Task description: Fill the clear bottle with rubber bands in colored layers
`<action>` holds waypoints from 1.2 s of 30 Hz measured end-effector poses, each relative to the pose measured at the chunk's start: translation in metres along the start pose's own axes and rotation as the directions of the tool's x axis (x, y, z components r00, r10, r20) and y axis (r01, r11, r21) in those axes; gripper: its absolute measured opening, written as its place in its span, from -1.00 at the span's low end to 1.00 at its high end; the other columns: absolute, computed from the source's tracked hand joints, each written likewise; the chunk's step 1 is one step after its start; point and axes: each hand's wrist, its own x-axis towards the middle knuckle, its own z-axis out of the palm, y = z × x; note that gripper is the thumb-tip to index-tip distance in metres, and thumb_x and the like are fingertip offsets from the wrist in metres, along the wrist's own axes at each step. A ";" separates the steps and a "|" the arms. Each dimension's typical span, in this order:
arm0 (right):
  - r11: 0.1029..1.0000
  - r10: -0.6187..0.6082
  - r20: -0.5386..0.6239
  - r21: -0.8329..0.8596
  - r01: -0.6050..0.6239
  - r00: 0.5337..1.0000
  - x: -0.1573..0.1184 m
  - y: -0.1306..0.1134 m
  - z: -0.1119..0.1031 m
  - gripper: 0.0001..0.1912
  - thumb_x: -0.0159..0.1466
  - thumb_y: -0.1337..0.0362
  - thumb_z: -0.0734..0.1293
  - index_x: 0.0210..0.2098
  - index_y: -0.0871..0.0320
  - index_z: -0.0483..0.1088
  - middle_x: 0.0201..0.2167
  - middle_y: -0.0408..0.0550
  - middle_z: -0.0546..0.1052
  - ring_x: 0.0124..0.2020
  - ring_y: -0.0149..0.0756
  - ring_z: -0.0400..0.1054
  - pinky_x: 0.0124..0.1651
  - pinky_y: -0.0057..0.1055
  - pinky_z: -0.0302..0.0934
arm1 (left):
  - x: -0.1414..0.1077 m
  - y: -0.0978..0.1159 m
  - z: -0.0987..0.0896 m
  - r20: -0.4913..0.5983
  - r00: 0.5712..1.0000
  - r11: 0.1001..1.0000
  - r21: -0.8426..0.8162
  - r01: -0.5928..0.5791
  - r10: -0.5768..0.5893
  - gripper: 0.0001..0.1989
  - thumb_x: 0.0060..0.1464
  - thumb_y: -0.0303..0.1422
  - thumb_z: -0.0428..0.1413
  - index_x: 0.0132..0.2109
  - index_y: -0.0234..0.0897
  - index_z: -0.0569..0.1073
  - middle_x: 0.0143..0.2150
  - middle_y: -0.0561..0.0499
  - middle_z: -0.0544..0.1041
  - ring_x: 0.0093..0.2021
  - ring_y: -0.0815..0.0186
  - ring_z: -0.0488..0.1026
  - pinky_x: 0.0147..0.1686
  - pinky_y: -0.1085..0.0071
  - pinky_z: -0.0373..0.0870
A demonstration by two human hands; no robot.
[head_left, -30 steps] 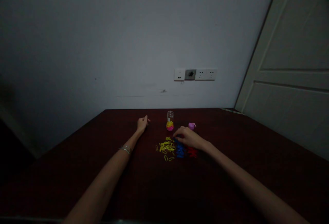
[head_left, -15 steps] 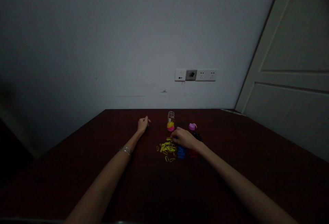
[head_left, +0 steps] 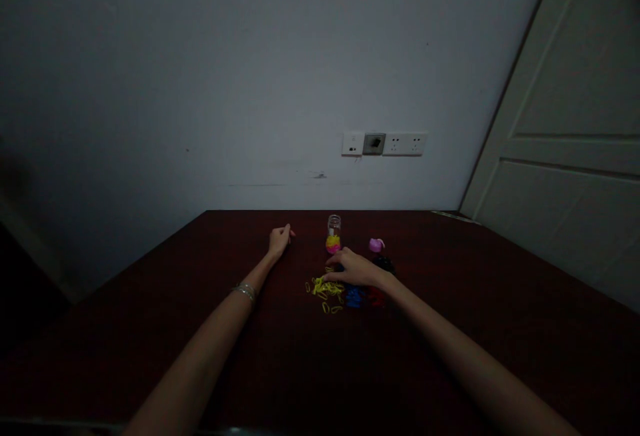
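My right hand (head_left: pixel 354 268) reaches over a loose pile of small yellow rubber bands (head_left: pixel 329 289). Its thumb and fingers are apart, with the tips at the pile's upper edge and nothing visible between them. Just beyond it stands an uncapped clear bottle (head_left: pixel 334 231), upright, with yellow and pink pieces in the bottom. My left hand (head_left: pixel 280 240) rests on the table, left of the bottle, its fingers curled in and nothing visible in them. Under and beside my right wrist lie a blue pile (head_left: pixel 355 297) and a red pile (head_left: pixel 376 297), both partly covered.
A black pile (head_left: pixel 384 263) lies beyond my right wrist. Behind it sits a pink-purple cap (head_left: pixel 377 245). The dark red table (head_left: pixel 250 369) runs back to a pale wall with sockets (head_left: pixel 404 144). A white door (head_left: pixel 565 176) stands at the right.
My right hand's thumb and fingers have spread apart over the yellow rubber bands. My left hand stays in place. The view has shifted slightly.
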 end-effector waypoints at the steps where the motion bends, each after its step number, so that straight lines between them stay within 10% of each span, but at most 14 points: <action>1: 1.000 0.000 0.017 -0.008 0.000 1.000 -0.001 0.000 0.000 -0.41 0.07 -0.13 0.27 -0.12 0.19 0.45 -0.21 0.08 0.50 -0.11 -0.11 0.28 -0.15 -0.34 0.16 | 0.000 0.000 0.000 0.001 1.000 1.000 -0.006 0.002 -0.002 -0.54 0.02 -0.09 -0.15 -0.54 -0.34 0.43 -0.75 0.09 0.23 -0.67 0.41 0.21 -0.56 0.49 0.13; 20: 0.997 0.014 0.151 0.077 -0.026 0.988 0.010 -0.011 -0.005 -0.79 -0.01 0.42 0.30 -0.38 0.22 0.52 -0.52 -0.10 0.52 -0.51 -0.41 0.34 -0.48 -0.56 0.10 | -0.002 0.001 -0.001 0.019 1.000 1.000 -0.010 0.013 -0.012 -0.56 0.00 -0.09 -0.11 -0.54 -0.34 0.44 -0.76 0.11 0.22 -0.69 0.43 0.17 -0.58 0.50 0.09; 36: 0.943 0.039 0.060 0.327 -0.056 0.997 0.025 -0.011 -0.008 -0.81 0.00 0.41 0.29 -0.40 0.29 0.52 -0.57 -0.09 0.48 -0.56 -0.47 0.26 -0.50 -0.57 0.11 | 0.001 -0.003 0.001 0.014 1.000 0.999 -0.040 -0.013 0.014 -0.56 -0.01 -0.10 -0.10 -0.56 -0.35 0.43 -0.76 0.10 0.22 -0.68 0.43 0.17 -0.58 0.50 0.10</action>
